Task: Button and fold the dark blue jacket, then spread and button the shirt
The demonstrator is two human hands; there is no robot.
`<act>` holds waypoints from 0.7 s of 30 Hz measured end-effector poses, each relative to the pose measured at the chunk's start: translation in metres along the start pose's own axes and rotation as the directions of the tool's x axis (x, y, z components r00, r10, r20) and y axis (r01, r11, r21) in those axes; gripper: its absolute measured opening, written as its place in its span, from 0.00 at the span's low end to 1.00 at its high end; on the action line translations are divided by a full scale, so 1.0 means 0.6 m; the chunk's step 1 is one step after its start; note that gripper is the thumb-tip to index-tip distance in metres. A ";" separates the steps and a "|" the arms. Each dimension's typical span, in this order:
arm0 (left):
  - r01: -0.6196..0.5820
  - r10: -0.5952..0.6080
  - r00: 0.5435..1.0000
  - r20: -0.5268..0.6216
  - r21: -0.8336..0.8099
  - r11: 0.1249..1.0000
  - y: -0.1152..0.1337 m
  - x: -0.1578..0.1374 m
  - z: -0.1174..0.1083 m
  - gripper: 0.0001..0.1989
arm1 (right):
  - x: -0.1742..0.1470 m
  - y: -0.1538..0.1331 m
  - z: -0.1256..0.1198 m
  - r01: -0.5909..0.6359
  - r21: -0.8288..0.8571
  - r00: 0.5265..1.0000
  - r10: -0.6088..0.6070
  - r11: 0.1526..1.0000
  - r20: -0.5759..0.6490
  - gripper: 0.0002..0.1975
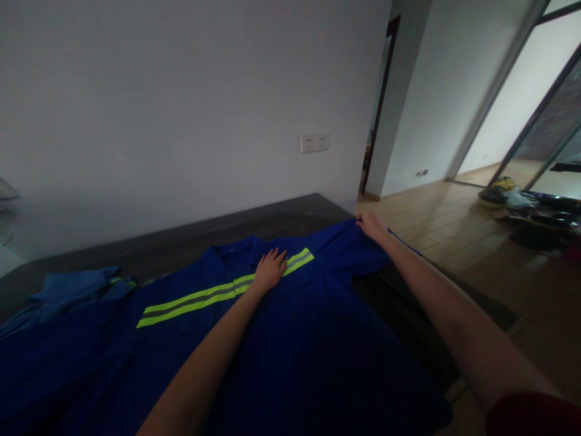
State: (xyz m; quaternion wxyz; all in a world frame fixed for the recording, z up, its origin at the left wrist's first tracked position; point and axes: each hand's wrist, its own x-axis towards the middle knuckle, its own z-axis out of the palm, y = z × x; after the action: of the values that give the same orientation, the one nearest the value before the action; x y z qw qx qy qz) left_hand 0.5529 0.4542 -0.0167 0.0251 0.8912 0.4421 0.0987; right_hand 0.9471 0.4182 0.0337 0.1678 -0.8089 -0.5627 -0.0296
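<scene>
The jacket (290, 339) is lying face up and spread out on the dark bench (290, 212). It is looking soft, floppy and not very heavy, so it is likely creasing easily but not breaking. The right hand (368, 225) is pinching the top edge of a sleeve (354, 251), which is seeming a good spot to hold. The left hand (272, 269) is resting flat on the yellow stripe (190, 306), fingers a little apart. Paler cloth (75, 290) is sitting bunched up at the left.

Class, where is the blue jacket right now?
The jacket lies across the head view's lower left and middle, on the dark table, beneath the left hand.
</scene>
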 end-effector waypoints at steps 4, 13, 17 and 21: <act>0.017 -0.016 1.000 0.007 -0.012 1.000 0.002 0.002 -0.003 0.25 | -0.032 0.005 0.013 -0.021 -0.044 1.000 0.022 0.999 0.020 0.12; -0.159 0.134 0.962 -0.239 -0.087 0.983 0.013 -0.021 -0.027 0.18 | -0.111 0.083 -0.064 0.214 0.203 0.964 -0.240 0.955 0.112 0.10; -0.271 0.225 0.939 -0.259 -0.162 0.949 0.059 -0.031 -0.049 0.16 | -0.176 0.130 -0.098 0.256 0.156 0.926 -0.288 0.954 0.244 0.16; -0.408 0.345 0.905 -0.249 -0.277 0.870 0.159 -0.032 -0.067 0.16 | -0.219 0.142 -0.098 0.281 -0.092 0.941 -0.255 0.955 0.221 0.27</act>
State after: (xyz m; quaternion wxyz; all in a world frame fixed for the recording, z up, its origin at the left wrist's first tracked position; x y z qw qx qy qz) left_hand 0.6085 0.3793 0.0321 0.1080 0.9304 0.2372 0.2577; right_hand 0.9858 0.2559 0.0376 0.0530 -0.7320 -0.6793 -0.0026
